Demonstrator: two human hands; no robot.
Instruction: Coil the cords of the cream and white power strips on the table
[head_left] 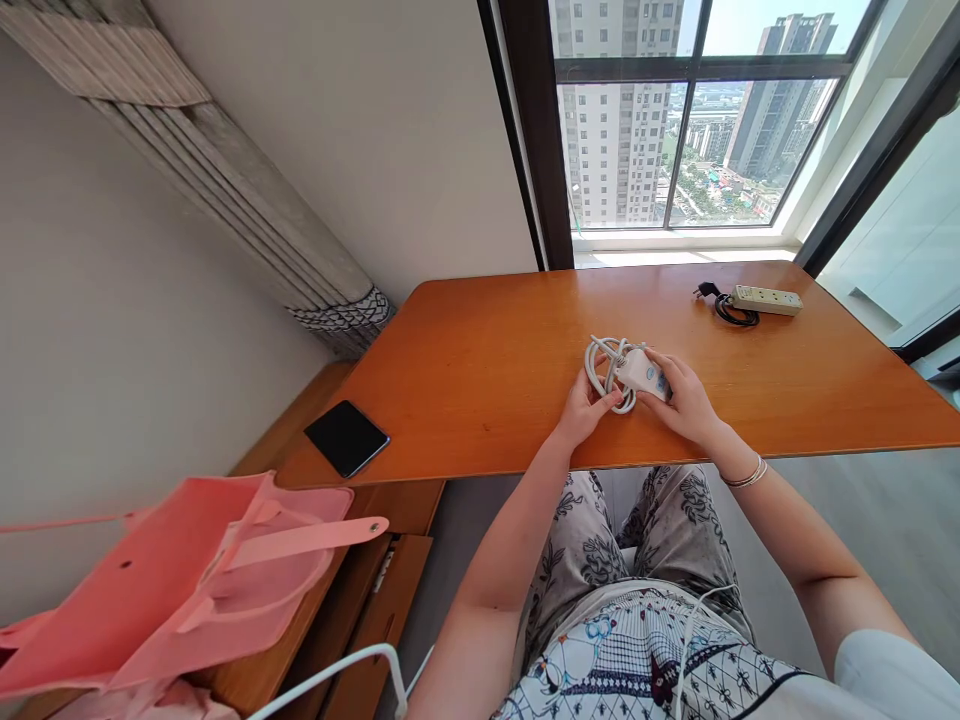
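Observation:
Over the table's front half I hold a small white power strip (pixel 643 372) with its white cord (pixel 598 372) wound into a loose coil. My left hand (pixel 582 408) is closed on the coil, its thumb across the lower loops. Around the white block, my right hand (pixel 690 402) has its fingers at the back edge and its thumb at the front. Blue markings show on the block's right part. Farther back on the right lies a second, cream power strip (pixel 766 300) with a coiled black cord (pixel 736 312), apart from both hands.
The orange-brown wooden table (pixel 480 350) runs up to the window (pixel 694 130). A black tablet (pixel 347 438) lies at its left front corner. A pink bag (pixel 187 580) stands lower left, beside a white curved bar (pixel 337 668). A grey curtain (pixel 255 200) hangs behind.

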